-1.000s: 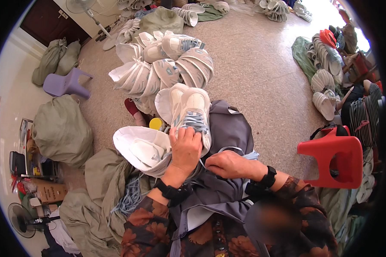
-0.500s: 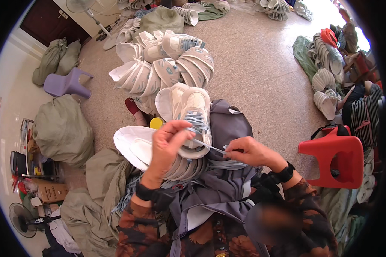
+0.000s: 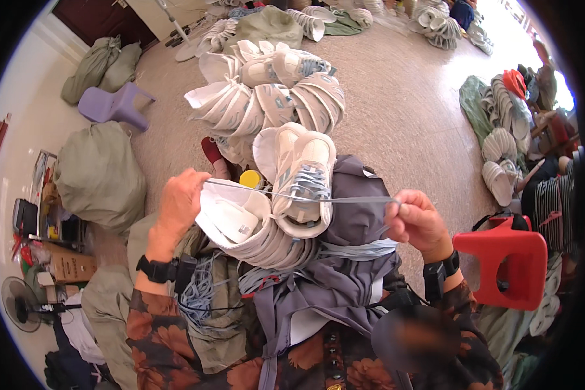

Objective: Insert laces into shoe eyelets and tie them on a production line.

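A pale blue-grey shoelace (image 3: 357, 199) runs nearly straight between my two hands, across the front of a white and beige sneaker (image 3: 309, 162). My left hand (image 3: 183, 198) is closed on the lace's left end, out beside the stack. At the other end my right hand (image 3: 417, 218) pinches the lace between thumb and fingers. Crossed blue laces (image 3: 311, 182) sit in the sneaker's eyelets. Under and left of it, a nested stack of unlaced white shoe uppers (image 3: 240, 224) rests over my lap. Bundled loose laces (image 3: 361, 250) lie on my grey apron (image 3: 331, 279).
Ahead stands a large pile of sneakers (image 3: 273, 97). A yellow lid (image 3: 251, 179) shows beside the stack. A red stool (image 3: 504, 266) is at right; a purple stool (image 3: 117, 104) and stuffed green sacks (image 3: 101, 175) are at left. A fan (image 3: 21, 302) stands lower left.
My hands have moved apart, left hand leftward and right hand rightward, drawing the lace out long across the sneaker. The whole view has shifted slightly.
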`<state>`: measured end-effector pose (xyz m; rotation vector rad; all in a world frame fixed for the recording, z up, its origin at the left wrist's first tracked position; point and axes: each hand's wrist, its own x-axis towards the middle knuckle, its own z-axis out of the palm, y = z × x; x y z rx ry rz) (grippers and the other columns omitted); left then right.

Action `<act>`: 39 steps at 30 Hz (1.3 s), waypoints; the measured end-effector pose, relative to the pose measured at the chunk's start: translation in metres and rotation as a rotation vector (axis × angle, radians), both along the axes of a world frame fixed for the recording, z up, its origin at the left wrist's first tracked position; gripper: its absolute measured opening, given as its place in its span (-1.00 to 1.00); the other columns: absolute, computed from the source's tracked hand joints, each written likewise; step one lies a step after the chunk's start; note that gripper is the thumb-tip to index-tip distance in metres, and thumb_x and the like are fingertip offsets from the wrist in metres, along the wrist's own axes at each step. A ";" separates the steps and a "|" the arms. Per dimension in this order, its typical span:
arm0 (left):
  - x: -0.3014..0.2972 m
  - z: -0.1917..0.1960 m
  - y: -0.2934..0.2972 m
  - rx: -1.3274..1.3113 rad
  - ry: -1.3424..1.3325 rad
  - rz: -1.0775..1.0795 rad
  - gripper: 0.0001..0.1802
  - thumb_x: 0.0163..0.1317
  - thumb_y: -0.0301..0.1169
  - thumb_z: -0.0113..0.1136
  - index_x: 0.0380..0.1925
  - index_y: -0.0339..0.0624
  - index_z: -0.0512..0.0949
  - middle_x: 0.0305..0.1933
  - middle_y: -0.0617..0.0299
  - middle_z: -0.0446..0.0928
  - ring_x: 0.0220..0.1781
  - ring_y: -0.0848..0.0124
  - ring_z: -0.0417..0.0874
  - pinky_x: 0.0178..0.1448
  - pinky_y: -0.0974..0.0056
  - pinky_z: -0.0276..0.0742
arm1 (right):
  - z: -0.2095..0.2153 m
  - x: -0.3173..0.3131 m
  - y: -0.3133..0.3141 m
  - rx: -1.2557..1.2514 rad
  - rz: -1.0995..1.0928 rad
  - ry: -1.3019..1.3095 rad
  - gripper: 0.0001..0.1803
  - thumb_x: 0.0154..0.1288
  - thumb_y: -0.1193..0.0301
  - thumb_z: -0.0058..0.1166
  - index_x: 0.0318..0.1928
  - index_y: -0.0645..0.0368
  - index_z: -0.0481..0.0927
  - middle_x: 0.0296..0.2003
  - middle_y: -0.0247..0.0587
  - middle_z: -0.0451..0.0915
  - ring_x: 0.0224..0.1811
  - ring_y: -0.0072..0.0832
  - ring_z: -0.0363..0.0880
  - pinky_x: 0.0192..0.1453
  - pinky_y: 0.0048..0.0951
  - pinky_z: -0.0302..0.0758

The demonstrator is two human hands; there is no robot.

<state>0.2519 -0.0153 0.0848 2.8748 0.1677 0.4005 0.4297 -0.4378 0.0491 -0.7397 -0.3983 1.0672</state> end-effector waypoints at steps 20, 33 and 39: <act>0.031 -0.091 -0.104 -1.389 -0.064 0.143 -0.90 0.46 -0.54 0.09 -0.13 -0.30 0.58 -0.27 0.19 0.68 -0.42 0.53 0.67 -0.29 0.47 0.61 | -0.049 0.011 0.014 -0.156 -0.433 0.317 -0.80 0.57 0.40 0.02 0.08 0.21 0.51 -0.21 -0.34 0.55 -0.34 -0.65 0.48 -0.27 -0.59 0.55; 0.001 -0.085 -0.070 -1.025 -0.192 0.287 -0.88 0.43 -0.48 0.13 -0.25 -0.33 0.59 -0.35 0.13 0.70 -0.45 0.46 0.69 -0.33 0.36 0.60 | -0.051 0.002 0.041 -0.271 -0.332 0.137 -0.82 0.56 0.39 0.04 -0.03 0.23 0.61 -0.32 -0.32 0.59 -0.41 -0.55 0.55 -0.27 -0.42 0.53; 0.000 -0.088 -0.069 -1.214 -0.088 0.205 -0.89 0.43 -0.45 0.21 -0.22 -0.27 0.62 -0.36 0.19 0.67 -0.47 0.52 0.62 -0.36 0.41 0.57 | -0.051 -0.009 0.041 -0.270 -0.223 0.117 -0.82 0.55 0.38 0.05 -0.05 0.23 0.61 -0.33 -0.31 0.60 -0.44 -0.54 0.55 -0.30 -0.41 0.53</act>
